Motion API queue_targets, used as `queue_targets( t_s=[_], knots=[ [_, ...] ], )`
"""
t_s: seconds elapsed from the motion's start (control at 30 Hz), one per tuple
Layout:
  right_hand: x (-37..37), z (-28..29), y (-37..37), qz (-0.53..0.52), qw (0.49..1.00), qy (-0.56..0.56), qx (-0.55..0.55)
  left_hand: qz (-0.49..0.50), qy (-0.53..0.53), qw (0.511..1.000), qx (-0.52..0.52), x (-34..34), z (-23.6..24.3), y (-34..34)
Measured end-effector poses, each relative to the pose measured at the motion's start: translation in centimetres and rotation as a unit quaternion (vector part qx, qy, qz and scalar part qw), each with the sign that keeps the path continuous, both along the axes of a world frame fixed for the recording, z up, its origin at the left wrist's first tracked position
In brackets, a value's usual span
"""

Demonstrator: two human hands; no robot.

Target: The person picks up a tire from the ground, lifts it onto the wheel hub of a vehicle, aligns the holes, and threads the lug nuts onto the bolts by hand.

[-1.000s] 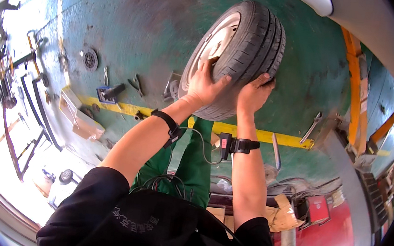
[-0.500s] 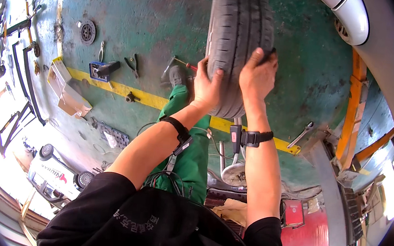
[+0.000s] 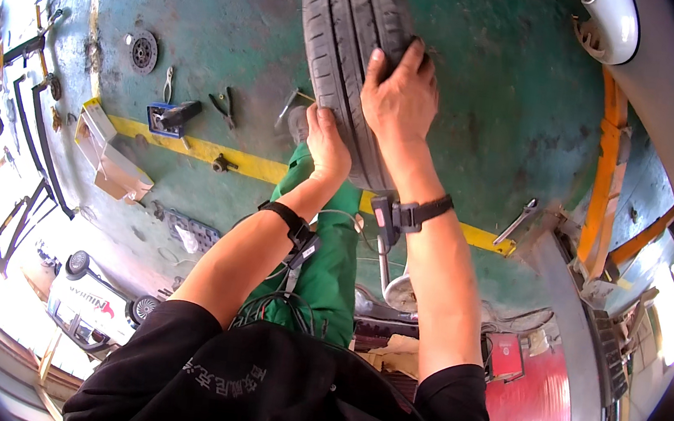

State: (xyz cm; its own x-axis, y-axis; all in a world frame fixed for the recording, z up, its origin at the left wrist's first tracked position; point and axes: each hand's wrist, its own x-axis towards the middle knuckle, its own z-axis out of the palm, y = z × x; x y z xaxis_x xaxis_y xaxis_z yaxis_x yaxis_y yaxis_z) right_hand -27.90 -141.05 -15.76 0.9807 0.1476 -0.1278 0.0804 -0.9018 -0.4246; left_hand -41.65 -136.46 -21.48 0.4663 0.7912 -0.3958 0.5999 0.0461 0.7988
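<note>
A black car tyre [image 3: 356, 38] stands upright in front of me, tilted a little to the left, its tread facing me. My left hand [image 3: 328, 147] presses against its lower left side, thumb up along the tread. On the right side, my right hand [image 3: 402, 97] is curled over the tread's edge, its fingertips partly hidden behind the tyre. Between them the two hands grip the tyre. The tyre's far part runs out of the top of the view. Each of my wrists wears a black strap with a small device.
Left on the green floor lie a brake disc [image 3: 144, 52], pliers [image 3: 222, 107], a small blue box [image 3: 166, 119] and an open carton [image 3: 114, 156]. A wrench [image 3: 516, 221] lies at right beside the yellow line. An orange post [image 3: 604, 174] stands beyond, near a silver car body [image 3: 668, 74].
The tyre has swung left and now leans. Both hands have moved left with it, and the right hand has shifted higher over the tread.
</note>
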Motion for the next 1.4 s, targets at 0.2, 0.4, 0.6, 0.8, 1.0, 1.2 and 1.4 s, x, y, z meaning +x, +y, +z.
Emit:
queue_targets(
  t_s=[0.2,0.4,0.6,0.8,1.0,1.2,1.4],
  knots=[
    [4.8,0.5,3.6,0.152,0.988,-0.02,-0.033,0.225,-0.098,0.964,-0.098,4.4,-2.0,-2.1],
    [3.1,1.1,5.4,0.175,0.981,-0.065,-0.046,0.295,-0.107,0.861,-0.401,4.8,-1.3,-3.8],
    [3.5,0.3,2.8,0.309,0.942,-0.134,0.005,-0.185,0.095,0.954,-0.217,-1.3,5.6,2.8],
    [5.7,0.1,0.5,0.451,0.881,-0.139,0.028,-0.306,-0.028,0.927,0.215,1.7,6.6,13.2],
    [9.3,0.0,-2.3,0.481,0.864,-0.148,0.018,-0.354,0.005,0.898,0.26,2.1,2.9,14.3],
    [12.1,-1.0,-9.2,0.406,0.906,-0.114,0.014,-0.348,-0.061,0.901,0.253,2.1,1.0,9.7],
    [13.5,-1.7,-17.0,0.302,0.947,-0.1,0.051,-0.397,-0.153,0.861,0.279,6.6,0.5,5.8]
  ],
)
